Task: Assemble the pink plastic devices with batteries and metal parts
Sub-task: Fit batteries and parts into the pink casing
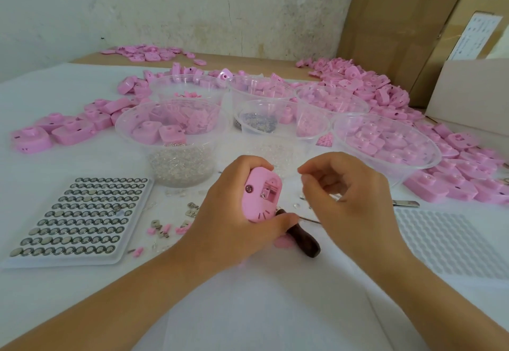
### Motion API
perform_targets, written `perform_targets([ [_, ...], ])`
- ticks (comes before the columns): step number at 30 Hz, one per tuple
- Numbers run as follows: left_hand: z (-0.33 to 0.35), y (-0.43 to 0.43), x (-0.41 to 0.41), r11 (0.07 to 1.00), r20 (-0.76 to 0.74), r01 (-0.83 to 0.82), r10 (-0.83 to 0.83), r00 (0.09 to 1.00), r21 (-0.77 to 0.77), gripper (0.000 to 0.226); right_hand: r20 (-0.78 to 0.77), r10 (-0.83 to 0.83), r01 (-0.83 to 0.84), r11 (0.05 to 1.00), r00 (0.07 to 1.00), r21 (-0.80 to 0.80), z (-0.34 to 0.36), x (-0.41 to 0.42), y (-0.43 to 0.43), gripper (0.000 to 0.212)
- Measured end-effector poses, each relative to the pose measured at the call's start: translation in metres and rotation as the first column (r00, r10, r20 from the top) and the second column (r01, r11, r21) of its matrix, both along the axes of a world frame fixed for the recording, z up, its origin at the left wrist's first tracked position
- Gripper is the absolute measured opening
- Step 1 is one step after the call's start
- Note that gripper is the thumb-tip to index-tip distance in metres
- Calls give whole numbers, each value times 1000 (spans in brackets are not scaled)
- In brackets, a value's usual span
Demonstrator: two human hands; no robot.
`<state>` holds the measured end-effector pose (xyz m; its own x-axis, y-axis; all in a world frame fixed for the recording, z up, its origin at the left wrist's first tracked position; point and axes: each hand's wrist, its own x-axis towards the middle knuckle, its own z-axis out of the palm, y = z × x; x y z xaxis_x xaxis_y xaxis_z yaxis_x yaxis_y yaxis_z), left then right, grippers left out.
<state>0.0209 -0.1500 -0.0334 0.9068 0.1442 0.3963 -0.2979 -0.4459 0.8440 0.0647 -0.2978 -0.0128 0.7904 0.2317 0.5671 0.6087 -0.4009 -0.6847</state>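
My left hand (pixel 231 221) grips a pink plastic device (pixel 261 196) above the table, its open compartment facing me with a small metal part inside. My right hand (pixel 349 193) hovers just right of the device with fingers curled and thumb against fingertips; whether it pinches something tiny I cannot tell. A white tray of button batteries (pixel 80 215) lies at the left. Loose metal parts (pixel 190 210) are scattered in front of the tray. A dark-handled tool (pixel 303 240) lies under my hands.
Several clear plastic bowls (pixel 176 141) hold pink parts, small clear pieces and metal bits. Heaps of pink devices (pixel 371 86) cover the back and right of the white table. An empty white battery tray (pixel 454 240) lies at the right. Cardboard boxes (pixel 413 20) stand behind.
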Motion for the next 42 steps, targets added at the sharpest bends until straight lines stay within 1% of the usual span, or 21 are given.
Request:
perform_targets([
  [1, 1, 1, -1, 999, -17, 11, -11, 1000, -39, 49, -19, -28, 28, 1000, 999, -11, 1, 4, -4, 24],
  [3, 3, 2, -2, 990, -38, 43, -48, 998, -132, 31, -77, -79, 77, 996, 994, -35, 2, 13, -11, 26],
  [5, 5, 3, -1, 976, -27, 68, -75, 997, -205, 13, -122, -125, 119, 992, 985, -51, 3, 22, -17, 28],
  [6, 4, 4, -1, 970, -22, 67, -74, 997, -232, 8, -130, -143, 137, 989, 981, -59, 3, 25, -19, 28],
  [8, 4, 5, 0, 962, -24, 50, -58, 998, -270, 13, -122, -171, 162, 983, 978, -87, 2, 28, -21, 27],
  [12, 3, 7, 2, 942, -13, 23, -29, 999, -334, 19, -40, -187, 175, 962, 981, -211, -1, 28, -20, 19],
  [13, 3, 8, 3, 936, 2, 23, -24, 1000, -351, 19, -36, -170, 157, 959, 985, -237, -2, 28, -20, 17],
  [15, 4, 10, 4, 924, 29, 24, -15, 999, -381, 12, -35, -124, 106, 940, 992, -324, -5, 29, -19, 12],
  [17, 5, 12, 5, 908, 53, 16, 7, 999, -418, 12, -43, -76, 51, 906, 996, -420, -8, 29, -15, 6],
  [19, 5, 14, 6, 899, 86, -2, 44, 995, -438, 15, -46, -18, -5, 894, 999, -449, -11, 26, -11, 10],
  [22, 6, 16, 6, 892, 140, -22, 96, 986, -452, 17, -41, 94, -103, 886, 995, -451, -15, 18, -5, 17],
  [24, 7, 17, 6, 895, 160, -49, 133, 978, -444, 19, -51, 141, -148, 878, 989, -454, -17, 16, -2, 19],
  [27, 9, 21, 6, 898, 160, -86, 170, 972, -432, 19, -73, 152, -168, 876, 986, -453, -17, 14, 0, 16],
  [31, 12, 27, 6, 893, 139, -138, 216, 966, -429, 13, -50, 178, -181, 869, 983, -460, -11, 8, 6, 12],
  [35, 12, 28, 3, 906, 160, -181, 258, 953, -382, 15, -95, 267, -277, 812, 959, -514, -4, -5, 23, 9],
  [38, 9, 27, 0, 927, 185, -186, 256, 949, -327, 16, -176, 279, -329, 757, 944, -565, -1, -13, 37, 10],
  [42, 9, 24, -1, 950, 183, -192, 240, 953, -247, 17, -209, 270, -341, 721, 940, -604, 3, -10, 45, 12],
])
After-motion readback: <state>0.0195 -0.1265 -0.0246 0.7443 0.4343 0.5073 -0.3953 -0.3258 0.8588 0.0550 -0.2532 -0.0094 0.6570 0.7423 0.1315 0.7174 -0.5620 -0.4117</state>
